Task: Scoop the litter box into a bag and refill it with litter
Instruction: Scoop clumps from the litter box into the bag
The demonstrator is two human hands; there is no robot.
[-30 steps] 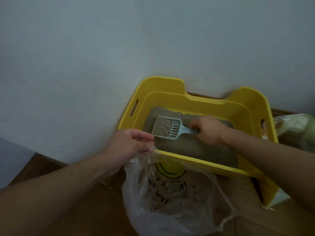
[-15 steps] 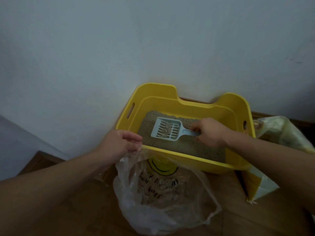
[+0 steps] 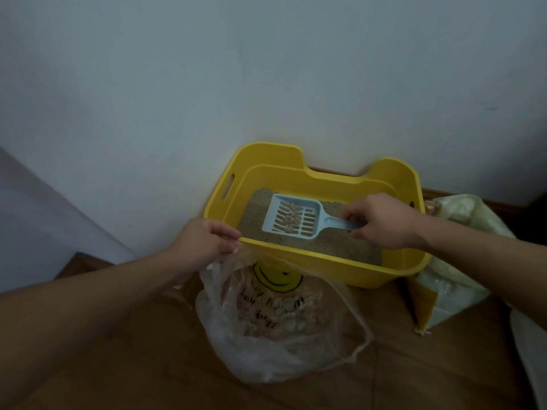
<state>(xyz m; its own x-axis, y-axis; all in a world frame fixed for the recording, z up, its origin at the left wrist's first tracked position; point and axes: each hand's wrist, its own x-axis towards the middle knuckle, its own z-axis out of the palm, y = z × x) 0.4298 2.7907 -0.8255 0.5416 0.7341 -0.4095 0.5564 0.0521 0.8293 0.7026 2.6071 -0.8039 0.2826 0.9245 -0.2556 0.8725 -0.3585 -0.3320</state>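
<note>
A yellow litter box (image 3: 322,263) stands against the white wall, with grey-brown litter (image 3: 334,241) inside. My right hand (image 3: 381,221) grips the handle of a light blue slotted scoop (image 3: 291,217), held level above the litter with a few clumps on it. My left hand (image 3: 204,242) pinches the rim of a clear plastic bag (image 3: 275,315) at the box's near left corner and holds it open. The bag lies on the floor in front of the box, has a yellow smiley print and holds several clumps.
A pale litter sack (image 3: 453,267) with a yellow edge leans on the wooden floor (image 3: 414,374) to the right of the box. The white wall (image 3: 207,84) runs right behind the box. A pale panel (image 3: 44,220) stands at the far left.
The scoop has risen out of the litter and moved toward the box's near side, now carrying clumps. The view has pulled back and tilted. My left hand still holds the bag.
</note>
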